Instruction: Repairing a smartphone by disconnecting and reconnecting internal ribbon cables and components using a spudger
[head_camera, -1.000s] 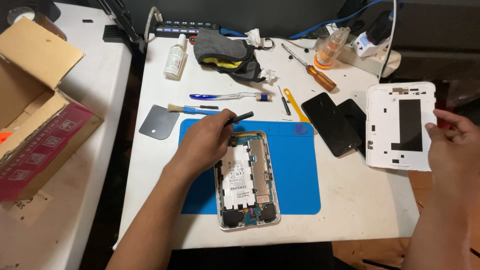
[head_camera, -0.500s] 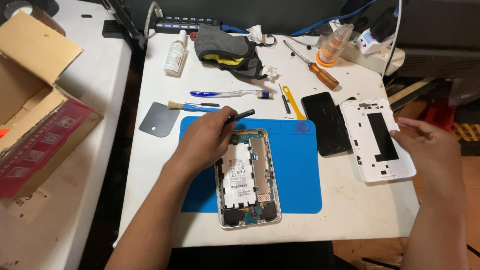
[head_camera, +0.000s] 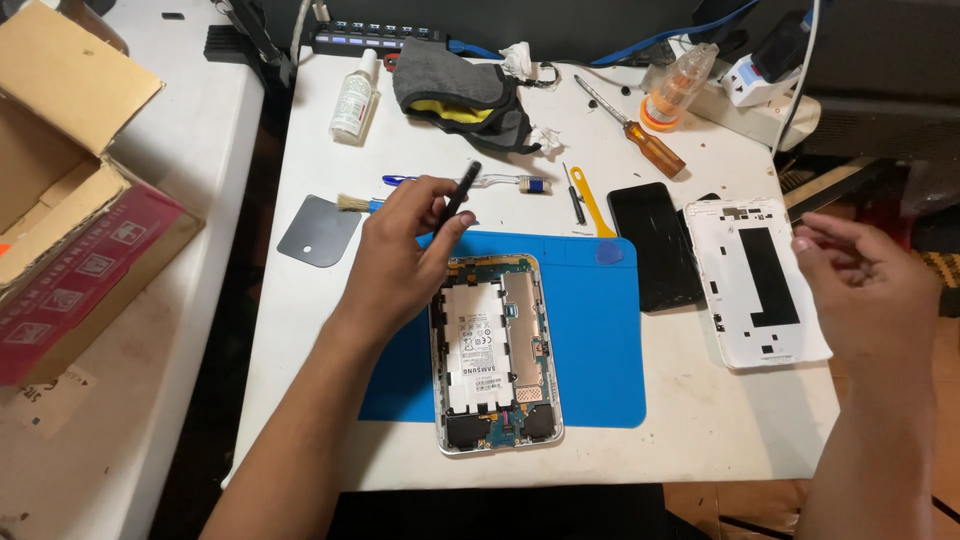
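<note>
An opened tablet (head_camera: 495, 350), its battery and circuit boards exposed, lies on a blue work mat (head_camera: 600, 340) in the middle of the white table. My left hand (head_camera: 400, 255) rests at the tablet's top-left corner and grips a slim black pry tool (head_camera: 462, 190) that points up and away. The tablet's white back cover (head_camera: 722, 260) lies inner side up on the table, to the right of the mat. Just right of the cover hovers my right hand (head_camera: 865, 290), fingers loosely apart and holding nothing.
A black glass panel (head_camera: 650, 245) lies between mat and cover. Behind the mat are a yellow pry tool (head_camera: 592, 205), small screwdriver (head_camera: 575, 190), orange-handled screwdriver (head_camera: 655, 150), brush (head_camera: 355, 203), grey scraper (head_camera: 318, 232), bottle (head_camera: 355, 95) and grey cloth (head_camera: 460, 90). A cardboard box (head_camera: 70, 190) sits left.
My right hand brought the white back cover down onto the table beside the black panel and let go of it. My left hand raised the black tool slightly.
</note>
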